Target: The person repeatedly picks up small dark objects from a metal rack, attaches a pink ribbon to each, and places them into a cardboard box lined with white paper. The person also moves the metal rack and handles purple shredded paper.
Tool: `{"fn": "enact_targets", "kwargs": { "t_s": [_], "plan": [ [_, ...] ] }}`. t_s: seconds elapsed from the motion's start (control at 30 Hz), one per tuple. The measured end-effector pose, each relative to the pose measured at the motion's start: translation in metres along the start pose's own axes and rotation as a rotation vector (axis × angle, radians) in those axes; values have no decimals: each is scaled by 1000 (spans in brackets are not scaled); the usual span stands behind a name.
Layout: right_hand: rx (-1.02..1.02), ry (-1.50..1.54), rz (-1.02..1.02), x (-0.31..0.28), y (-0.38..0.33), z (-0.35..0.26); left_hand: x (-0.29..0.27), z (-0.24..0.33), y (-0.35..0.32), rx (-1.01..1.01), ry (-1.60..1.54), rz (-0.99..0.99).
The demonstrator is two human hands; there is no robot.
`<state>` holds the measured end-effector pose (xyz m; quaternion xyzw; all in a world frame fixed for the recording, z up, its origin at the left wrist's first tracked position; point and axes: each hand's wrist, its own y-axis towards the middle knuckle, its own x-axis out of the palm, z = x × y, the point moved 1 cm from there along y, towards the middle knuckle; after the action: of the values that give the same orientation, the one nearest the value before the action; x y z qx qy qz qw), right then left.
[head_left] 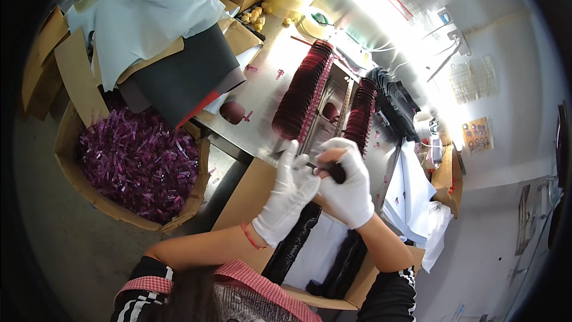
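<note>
Here, a small dark piece (337, 172) is held tight by the gloved right hand (347, 186) and touched by the half-open left hand (290, 194).

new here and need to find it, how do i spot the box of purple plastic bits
Start at the shiny metal worktable and look off its left edge, down at floor level. There sits an open brown cardboard box heaped with small translucent purple plastic pieces; the other cartons nearby hold paper sheets or dark rows instead.

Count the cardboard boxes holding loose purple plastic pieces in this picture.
1: the cardboard box at the person's left, beside the metal table. Others may be hidden under the paper sheets.
</note>
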<state>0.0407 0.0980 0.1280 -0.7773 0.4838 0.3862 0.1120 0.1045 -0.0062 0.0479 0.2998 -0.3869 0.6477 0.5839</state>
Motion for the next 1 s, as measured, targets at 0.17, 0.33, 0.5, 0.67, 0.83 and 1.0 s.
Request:
{"fn": "enact_targets", "kwargs": {
  "t_s": [0.17,0.33,0.5,0.67,0.83,1.0],
  "plan": [
    [-65,-200,-403,0,4,-22,-11,4,1,-199,-313,-25],
    [84,-531,-235,-32,82,59,-51,18,4,-306,-360,-157],
    [201,-1145,-470,-21,146,143,-43,13,1,-335,-338,-137],
    [276,-1480,-673,8,174,171,-63,23,-1,-377,-285,-254],
    [421,-1470,-805,17,187,184,-72,23,2,-424,-386,-219],
    [310,-1395,-854,7,190,182,-66,20,4,-336,-420,-225]
  ]
}}
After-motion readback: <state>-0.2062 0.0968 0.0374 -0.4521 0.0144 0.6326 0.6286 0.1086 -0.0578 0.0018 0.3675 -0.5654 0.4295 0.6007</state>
